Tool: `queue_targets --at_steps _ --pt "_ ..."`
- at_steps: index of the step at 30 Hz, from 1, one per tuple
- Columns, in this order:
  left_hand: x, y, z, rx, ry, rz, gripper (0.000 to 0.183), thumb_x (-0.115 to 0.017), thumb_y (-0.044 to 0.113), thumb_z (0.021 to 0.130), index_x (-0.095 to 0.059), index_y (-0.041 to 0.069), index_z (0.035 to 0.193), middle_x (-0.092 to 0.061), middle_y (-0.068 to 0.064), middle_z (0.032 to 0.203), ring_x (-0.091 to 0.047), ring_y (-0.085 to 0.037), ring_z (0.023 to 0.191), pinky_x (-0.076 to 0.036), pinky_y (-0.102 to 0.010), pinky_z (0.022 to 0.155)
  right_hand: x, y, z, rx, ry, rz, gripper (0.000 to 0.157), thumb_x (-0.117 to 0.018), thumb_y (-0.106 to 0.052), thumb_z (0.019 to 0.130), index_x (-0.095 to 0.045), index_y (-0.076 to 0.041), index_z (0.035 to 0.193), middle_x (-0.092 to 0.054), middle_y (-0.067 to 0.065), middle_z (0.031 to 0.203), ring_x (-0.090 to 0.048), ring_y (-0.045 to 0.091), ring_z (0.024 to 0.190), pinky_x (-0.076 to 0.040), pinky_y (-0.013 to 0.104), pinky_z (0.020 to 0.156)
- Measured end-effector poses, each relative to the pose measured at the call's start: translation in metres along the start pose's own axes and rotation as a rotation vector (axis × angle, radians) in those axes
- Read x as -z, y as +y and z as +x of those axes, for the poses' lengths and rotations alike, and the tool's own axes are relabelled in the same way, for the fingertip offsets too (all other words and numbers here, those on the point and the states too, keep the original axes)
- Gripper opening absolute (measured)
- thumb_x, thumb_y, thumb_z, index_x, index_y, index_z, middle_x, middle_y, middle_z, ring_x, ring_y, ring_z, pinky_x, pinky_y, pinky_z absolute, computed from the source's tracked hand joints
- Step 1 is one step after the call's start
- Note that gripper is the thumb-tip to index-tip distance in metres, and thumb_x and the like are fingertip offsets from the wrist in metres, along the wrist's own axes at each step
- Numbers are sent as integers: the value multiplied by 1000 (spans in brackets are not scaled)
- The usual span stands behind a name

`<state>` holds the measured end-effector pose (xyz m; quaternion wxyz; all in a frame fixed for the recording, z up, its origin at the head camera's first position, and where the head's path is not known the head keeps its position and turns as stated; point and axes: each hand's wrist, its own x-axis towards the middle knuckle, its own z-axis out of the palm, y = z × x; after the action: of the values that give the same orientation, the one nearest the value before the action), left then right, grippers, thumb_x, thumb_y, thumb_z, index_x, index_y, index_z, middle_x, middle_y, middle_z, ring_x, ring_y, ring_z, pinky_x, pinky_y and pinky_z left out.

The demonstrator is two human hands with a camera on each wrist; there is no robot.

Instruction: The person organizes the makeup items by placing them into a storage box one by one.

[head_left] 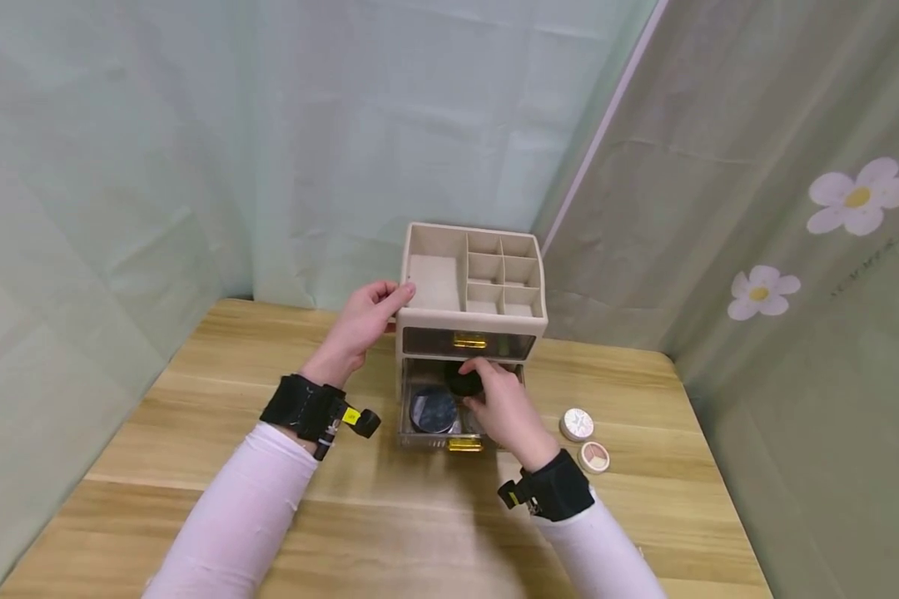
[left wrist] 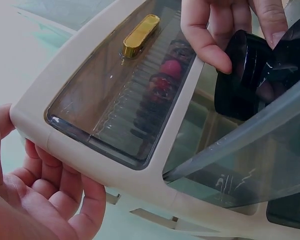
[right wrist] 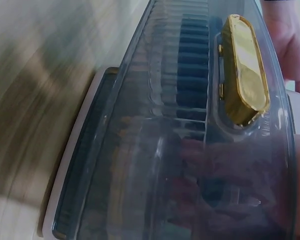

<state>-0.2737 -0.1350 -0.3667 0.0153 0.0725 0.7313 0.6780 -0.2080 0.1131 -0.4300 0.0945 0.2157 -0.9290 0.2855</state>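
A cream desktop drawer organizer (head_left: pixel 474 319) stands on the table, its lower clear drawer (head_left: pixel 412 439) pulled out. My left hand (head_left: pixel 361 326) grips the organizer's left side, thumb at the top rim and fingers along the side wall. Inside the open drawer, my right hand (head_left: pixel 506 408) pinches a black round container (left wrist: pixel 242 62) between thumb and fingers, as the left wrist view shows. Another dark round case (head_left: pixel 433 411) with a shiny lid lies at the drawer's left. In the right wrist view, the transparent drawer front (right wrist: pixel 140 155) partly hides the right hand's fingers.
The upper drawer (head_left: pixel 427 341) is closed, with small red and dark items visible through its front. Right of the organizer lie a white round compact (head_left: pixel 577 424) and a small round palette (head_left: pixel 593 457) on the wooden table (head_left: pixel 374 532). Curtains (head_left: pixel 389 133) hang behind.
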Motion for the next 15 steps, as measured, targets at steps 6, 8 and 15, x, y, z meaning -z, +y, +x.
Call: queue_targets --at_steps 6,8,15 --pt "0 0 -1 12 2 -5 45 -65 43 108 -63 -1 117 -63 -8 111 -59 -23 105 -50 -42 93 0 -4 -3 -30 32 -56 45 -87 -1 87 -66 -12 124 -76 18 112 -75 33 93 -60 48 77" --pt "0 0 -1 9 0 -3 45 -65 43 108 -63 -2 116 -63 -8 110 -59 -23 105 -50 -41 92 -1 -6 -4 -51 34 -79 46 -89 -5 86 -65 -13 125 -76 19 107 -76 34 89 -60 47 73" --pt "-2 -1 0 7 1 -12 46 -65 44 108 -62 -2 115 -62 -8 110 -59 -23 104 -50 -41 91 0 -9 -5 -117 48 -121 46 -93 -13 85 -60 -14 118 -75 18 93 -71 29 73 -55 43 60"
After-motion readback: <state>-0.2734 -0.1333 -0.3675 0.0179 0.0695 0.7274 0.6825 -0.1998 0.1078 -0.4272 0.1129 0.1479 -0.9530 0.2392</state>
